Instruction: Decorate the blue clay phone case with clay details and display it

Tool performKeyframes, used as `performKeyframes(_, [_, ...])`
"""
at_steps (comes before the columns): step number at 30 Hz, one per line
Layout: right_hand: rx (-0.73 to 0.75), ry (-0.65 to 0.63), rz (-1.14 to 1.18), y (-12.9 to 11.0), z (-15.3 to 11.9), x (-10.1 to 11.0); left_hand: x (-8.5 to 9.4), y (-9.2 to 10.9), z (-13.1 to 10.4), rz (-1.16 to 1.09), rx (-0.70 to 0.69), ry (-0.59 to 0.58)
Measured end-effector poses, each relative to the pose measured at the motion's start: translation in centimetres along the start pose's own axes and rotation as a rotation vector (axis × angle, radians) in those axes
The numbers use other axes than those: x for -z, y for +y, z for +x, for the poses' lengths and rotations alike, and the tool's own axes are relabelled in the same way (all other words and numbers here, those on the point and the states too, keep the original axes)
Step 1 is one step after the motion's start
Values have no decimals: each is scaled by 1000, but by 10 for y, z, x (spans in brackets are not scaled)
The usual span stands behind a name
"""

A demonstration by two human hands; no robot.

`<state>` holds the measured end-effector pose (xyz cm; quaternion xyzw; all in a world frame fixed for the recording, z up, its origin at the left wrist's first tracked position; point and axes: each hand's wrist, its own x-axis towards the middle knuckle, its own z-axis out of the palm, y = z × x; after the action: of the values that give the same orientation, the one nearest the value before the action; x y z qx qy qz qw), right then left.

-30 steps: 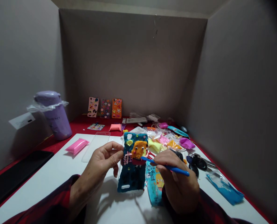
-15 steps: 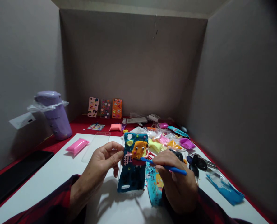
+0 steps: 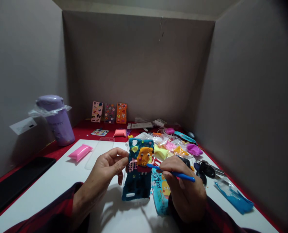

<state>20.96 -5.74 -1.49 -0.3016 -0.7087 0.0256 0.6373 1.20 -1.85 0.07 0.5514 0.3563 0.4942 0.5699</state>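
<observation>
My left hand pinches the left edge of a phone case and holds it up, tilted, above the white board. Dark teal clay covers the case. On it sit an orange clay figure with two eyes, a pink lattice piece and a small yellow blob. My right hand is closed round a blue clay modelling tool. The tool's tip is at the lower right of the orange figure; whether it touches the clay I cannot tell. Behind the right hand lies a turquoise printed packet, partly hidden.
Several bags of coloured clay lie behind the right hand. Black-handled scissors and a blue packet are at the right. A pink clay bag, a clear case and a purple tumbler stand or lie left. Three decorated cases lean at the back.
The blue tool and my right hand have shifted very slightly to the right. My left hand and the phone case stay nearly still.
</observation>
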Motion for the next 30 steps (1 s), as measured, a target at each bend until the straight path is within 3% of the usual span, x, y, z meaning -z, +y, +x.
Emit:
performKeyframes(11, [-13, -23, 34, 0, -1, 0, 3, -2, 0, 1, -13, -40])
performKeyframes(19, [-159, 66, 98, 8, -9, -2, 4, -5, 1, -24, -22, -46])
performKeyframes(30, [-167, 7, 138, 12, -12, -2, 3, -4, -1, -10, -8, -33])
